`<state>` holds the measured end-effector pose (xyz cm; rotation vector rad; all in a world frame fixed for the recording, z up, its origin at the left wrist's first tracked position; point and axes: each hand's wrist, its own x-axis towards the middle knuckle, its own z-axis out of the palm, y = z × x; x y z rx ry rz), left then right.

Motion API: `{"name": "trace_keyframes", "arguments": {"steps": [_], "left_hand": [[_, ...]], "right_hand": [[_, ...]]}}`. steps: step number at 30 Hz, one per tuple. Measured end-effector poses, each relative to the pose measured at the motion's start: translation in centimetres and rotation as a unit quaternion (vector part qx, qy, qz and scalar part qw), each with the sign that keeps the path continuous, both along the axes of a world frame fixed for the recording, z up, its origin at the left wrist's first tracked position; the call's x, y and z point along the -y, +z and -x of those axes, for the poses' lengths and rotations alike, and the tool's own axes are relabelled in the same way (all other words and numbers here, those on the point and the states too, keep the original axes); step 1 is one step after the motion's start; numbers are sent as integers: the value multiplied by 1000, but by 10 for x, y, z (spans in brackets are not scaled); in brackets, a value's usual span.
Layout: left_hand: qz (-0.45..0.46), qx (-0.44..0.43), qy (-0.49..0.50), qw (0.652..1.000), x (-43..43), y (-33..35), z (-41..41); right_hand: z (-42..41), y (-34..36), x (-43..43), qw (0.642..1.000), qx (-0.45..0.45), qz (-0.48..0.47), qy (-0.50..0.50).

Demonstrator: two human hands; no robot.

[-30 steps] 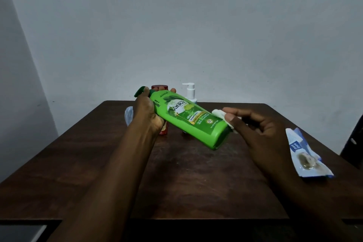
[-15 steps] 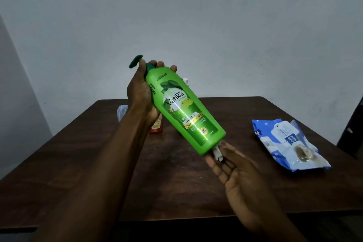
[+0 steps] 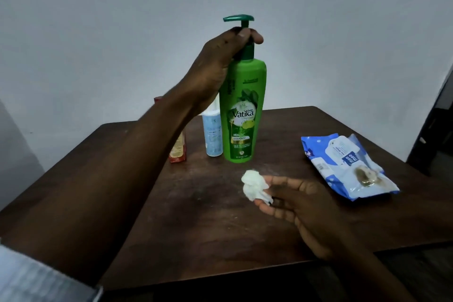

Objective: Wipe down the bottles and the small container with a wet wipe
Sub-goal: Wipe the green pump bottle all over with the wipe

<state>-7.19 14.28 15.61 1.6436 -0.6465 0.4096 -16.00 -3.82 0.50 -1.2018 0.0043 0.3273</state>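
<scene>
- Standing upright toward the 12 o'clock edge of the dark wooden table (image 3: 171, 228), the green shampoo bottle (image 3: 242, 110) rests on its base. A plain pale wall (image 3: 343, 31) fills the background.
- The left hand (image 3: 220, 61) grips the bottle's neck below the pump head (image 3: 238, 19), fingers curled round it.
- The right hand (image 3: 306, 208), at 5 o'clock of the bottle, pinches a crumpled wet wipe (image 3: 253, 185) at its fingertips.
- A blue wipes pack (image 3: 348, 166) lies at 3 o'clock.
- The left forearm partly hides a red container (image 3: 177, 152) at 9 o'clock. A white-blue bottle (image 3: 213, 137) stands between it and the green bottle, its top hidden and its label unreadable.
- Half a second ago the green bottle was tilted in the air with the wipe under its base. It is now set down, and the wipe is clear of it.
</scene>
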Motion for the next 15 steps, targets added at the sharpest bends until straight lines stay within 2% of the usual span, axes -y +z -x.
{"name": "trace_keyframes", "arguments": {"steps": [5,15], "left_hand": [[-68,-2,52,996,-9,7,-28],[-51,-57,73,994,-6,-21,-69]], "right_hand": [[-17,-3,-1,998,35,46,-27],[-62,-9,-11,990,80,106,-44]]}}
